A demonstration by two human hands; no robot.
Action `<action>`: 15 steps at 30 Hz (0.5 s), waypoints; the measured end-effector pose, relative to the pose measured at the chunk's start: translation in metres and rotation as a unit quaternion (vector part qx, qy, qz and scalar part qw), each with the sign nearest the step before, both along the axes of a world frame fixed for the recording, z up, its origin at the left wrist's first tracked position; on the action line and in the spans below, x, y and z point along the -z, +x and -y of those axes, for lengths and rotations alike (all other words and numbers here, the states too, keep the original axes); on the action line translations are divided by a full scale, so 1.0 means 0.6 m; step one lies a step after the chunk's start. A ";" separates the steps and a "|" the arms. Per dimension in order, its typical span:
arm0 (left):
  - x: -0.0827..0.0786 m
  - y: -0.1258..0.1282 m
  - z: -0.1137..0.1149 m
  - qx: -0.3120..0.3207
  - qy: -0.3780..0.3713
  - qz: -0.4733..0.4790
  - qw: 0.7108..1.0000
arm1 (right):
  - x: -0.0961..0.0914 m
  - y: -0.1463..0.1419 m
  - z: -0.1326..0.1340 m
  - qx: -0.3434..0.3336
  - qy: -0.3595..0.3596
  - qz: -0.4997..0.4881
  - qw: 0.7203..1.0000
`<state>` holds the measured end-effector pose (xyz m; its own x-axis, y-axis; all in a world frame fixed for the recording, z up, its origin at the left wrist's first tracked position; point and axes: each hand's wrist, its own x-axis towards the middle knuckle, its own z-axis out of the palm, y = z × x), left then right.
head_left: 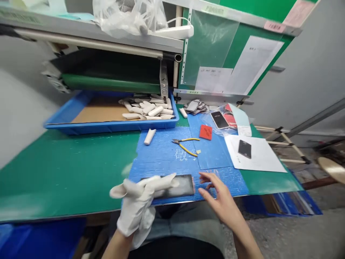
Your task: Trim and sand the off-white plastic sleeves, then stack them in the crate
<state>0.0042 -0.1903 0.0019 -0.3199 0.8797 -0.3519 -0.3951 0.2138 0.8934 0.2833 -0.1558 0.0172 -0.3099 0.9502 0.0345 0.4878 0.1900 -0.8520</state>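
My left hand (134, 207), in a white glove, is closed around a white curved plastic piece (165, 182) above the near table edge. Glove and piece are nearly the same white, so where one stops is hard to make out. Beneath lies a flat black-grey strip (184, 185), partly covered by the hand. Bare and with its fingers apart, my right hand (219, 196) hovers just right of the strip, holding nothing visible. Farther in on the blue mat (161, 158) are yellow-handled cutting pliers (185, 144), another white plastic piece (150, 136) and a red square pad (205, 132).
A blue tray (113, 126) with many similar white pieces (151, 109) stands at the back left, under a green roller conveyor (110, 82). Grey pads (195, 106), a phone (219, 119), a black rectangular item (244, 149) and a paper sheet (261, 158) lie to the right.
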 end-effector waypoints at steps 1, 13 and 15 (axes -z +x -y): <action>-0.007 0.001 -0.016 -0.002 0.005 -0.027 1.000 | 0.013 -0.020 0.019 -0.019 -0.006 -0.011 1.000; -0.065 0.063 -0.101 -0.005 0.037 0.179 0.983 | 0.058 -0.207 0.090 -0.052 0.103 -0.061 0.991; -0.061 0.062 -0.099 -0.014 0.044 0.192 0.980 | 0.056 -0.205 0.093 -0.065 0.057 -0.073 0.994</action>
<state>0.0413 -0.1310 0.0384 -0.2026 0.9047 -0.3747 -0.7100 0.1278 0.6925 0.1602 -0.2117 -0.0165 -0.4130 0.8900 0.1932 0.3266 0.3428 -0.8808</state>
